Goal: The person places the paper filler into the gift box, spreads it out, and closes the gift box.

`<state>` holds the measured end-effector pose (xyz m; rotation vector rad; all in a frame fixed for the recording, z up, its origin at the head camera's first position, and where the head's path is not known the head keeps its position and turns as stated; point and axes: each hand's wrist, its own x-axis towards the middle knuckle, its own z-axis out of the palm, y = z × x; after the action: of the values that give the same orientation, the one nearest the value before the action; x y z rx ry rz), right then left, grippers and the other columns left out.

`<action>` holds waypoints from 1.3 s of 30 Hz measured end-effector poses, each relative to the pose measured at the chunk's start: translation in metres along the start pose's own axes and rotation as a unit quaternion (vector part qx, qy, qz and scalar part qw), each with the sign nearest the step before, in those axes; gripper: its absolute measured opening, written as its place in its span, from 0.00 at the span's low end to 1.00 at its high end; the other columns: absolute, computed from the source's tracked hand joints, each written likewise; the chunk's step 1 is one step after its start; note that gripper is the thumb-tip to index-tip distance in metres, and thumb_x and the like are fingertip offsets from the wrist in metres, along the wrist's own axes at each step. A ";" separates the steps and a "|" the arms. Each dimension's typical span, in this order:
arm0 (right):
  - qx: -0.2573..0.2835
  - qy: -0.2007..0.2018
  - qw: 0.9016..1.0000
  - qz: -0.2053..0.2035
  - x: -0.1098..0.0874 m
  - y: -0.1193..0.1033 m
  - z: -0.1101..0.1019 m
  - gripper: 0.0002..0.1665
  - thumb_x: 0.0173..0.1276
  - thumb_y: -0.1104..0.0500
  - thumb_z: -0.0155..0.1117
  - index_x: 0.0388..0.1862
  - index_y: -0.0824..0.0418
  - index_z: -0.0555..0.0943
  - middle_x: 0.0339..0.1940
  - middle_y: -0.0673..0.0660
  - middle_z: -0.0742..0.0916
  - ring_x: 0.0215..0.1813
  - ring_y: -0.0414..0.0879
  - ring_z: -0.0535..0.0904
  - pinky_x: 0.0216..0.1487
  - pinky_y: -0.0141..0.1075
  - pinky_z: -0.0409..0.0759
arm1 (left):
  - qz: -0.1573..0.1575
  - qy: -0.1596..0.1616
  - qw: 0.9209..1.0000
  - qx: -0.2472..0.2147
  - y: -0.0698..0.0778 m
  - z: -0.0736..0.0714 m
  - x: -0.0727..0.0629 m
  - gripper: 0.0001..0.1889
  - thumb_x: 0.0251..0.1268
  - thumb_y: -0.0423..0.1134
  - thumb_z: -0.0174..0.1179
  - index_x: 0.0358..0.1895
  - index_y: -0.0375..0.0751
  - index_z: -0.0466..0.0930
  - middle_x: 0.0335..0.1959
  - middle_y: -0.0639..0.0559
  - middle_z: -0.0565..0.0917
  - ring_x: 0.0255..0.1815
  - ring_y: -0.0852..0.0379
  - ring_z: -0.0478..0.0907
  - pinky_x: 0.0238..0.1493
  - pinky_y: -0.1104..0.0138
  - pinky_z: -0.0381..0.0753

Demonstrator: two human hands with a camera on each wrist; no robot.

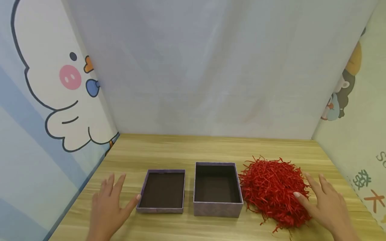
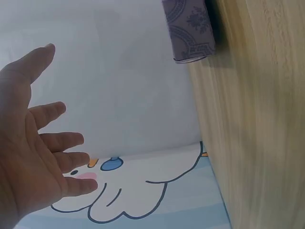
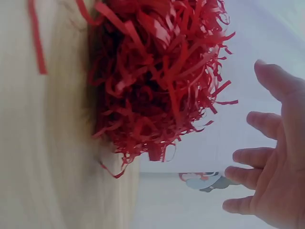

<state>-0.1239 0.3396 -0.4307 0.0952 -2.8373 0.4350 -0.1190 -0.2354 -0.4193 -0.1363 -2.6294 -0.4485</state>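
My left hand [image 1: 109,206] is held with fingers spread, just left of a shallow purple box lid [image 1: 160,210] that lies inner side up. In the left wrist view the palm and all five fingers of that hand hold nothing. To the lid's right stands a deeper purple box [image 1: 217,209] with a dark, bare inside. A heap of red shredded paper [image 1: 274,190] lies right of the box. Over the heap's right edge in the head view is my right hand [image 1: 327,206], fingers apart. The right wrist view shows its palm with nothing in it, beside the red shreds [image 3: 157,76].
The box, lid and paper sit on a light wood-grain table [image 1: 169,150]. A white cloth [image 1: 199,73] hangs behind it. A side panel with a cartoon duck [image 1: 48,80] stands at left, and a pale green printed panel [image 1: 356,140] at right.
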 end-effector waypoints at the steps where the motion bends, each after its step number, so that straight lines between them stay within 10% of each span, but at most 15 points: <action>1: 0.007 0.007 1.000 0.000 -0.002 -0.001 0.000 0.47 0.65 0.40 0.57 0.74 0.59 0.51 0.65 0.81 0.57 0.57 0.82 0.55 0.45 0.74 0.52 | 0.008 0.020 1.000 -0.015 0.001 0.001 -0.001 0.40 0.51 0.58 0.65 0.63 0.35 0.67 0.62 0.25 0.63 0.60 0.24 0.57 0.46 0.31 0.56; 10: 0.069 0.036 0.997 0.007 -0.009 -0.003 0.005 0.45 0.64 0.46 0.62 0.72 0.65 0.56 0.63 0.82 0.61 0.55 0.81 0.59 0.43 0.73 0.56 | 0.051 0.113 0.989 -0.086 0.003 0.011 -0.005 0.37 0.42 0.46 0.73 0.56 0.28 0.73 0.53 0.22 0.70 0.51 0.26 0.68 0.44 0.36 0.67; 21: 0.166 0.031 0.985 0.021 -0.005 -0.015 0.013 0.46 0.65 0.50 0.63 0.74 0.63 0.52 0.67 0.76 0.60 0.64 0.76 0.52 0.49 0.73 0.53 | -0.061 -0.040 0.982 -0.173 0.021 0.017 -0.010 0.40 0.54 0.56 0.65 0.66 0.37 0.64 0.66 0.29 0.60 0.63 0.29 0.58 0.51 0.34 0.59; 29: 0.253 0.025 0.965 0.061 0.004 -0.026 0.017 0.47 0.65 0.51 0.62 0.75 0.58 0.49 0.70 0.72 0.58 0.65 0.73 0.53 0.53 0.69 0.55 | -0.053 -0.050 0.973 -0.220 0.037 0.027 -0.008 0.40 0.54 0.54 0.67 0.66 0.37 0.64 0.67 0.32 0.59 0.63 0.31 0.58 0.53 0.34 0.59; 35: 0.307 0.032 0.949 0.068 0.013 -0.032 0.028 0.45 0.67 0.53 0.60 0.76 0.48 0.47 0.73 0.63 0.56 0.69 0.64 0.52 0.60 0.19 0.53 | -0.055 -0.073 0.962 -0.256 0.050 0.033 -0.005 0.42 0.53 0.59 0.64 0.68 0.41 0.62 0.68 0.36 0.59 0.65 0.33 0.57 0.54 0.36 0.59; 39: 0.307 0.036 0.948 0.071 0.017 -0.036 0.029 0.47 0.67 0.53 0.61 0.76 0.50 0.46 0.73 0.62 0.55 0.70 0.61 0.50 0.58 0.16 0.50 | -0.038 -0.071 0.960 -0.269 0.056 0.041 -0.005 0.41 0.52 0.55 0.67 0.68 0.43 0.63 0.68 0.38 0.60 0.65 0.34 0.57 0.54 0.37 0.61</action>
<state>-0.1440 0.2962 -0.4425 -0.0067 -2.5379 1.3100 -0.1224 -0.1688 -0.4402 -0.2469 -2.5861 -1.2162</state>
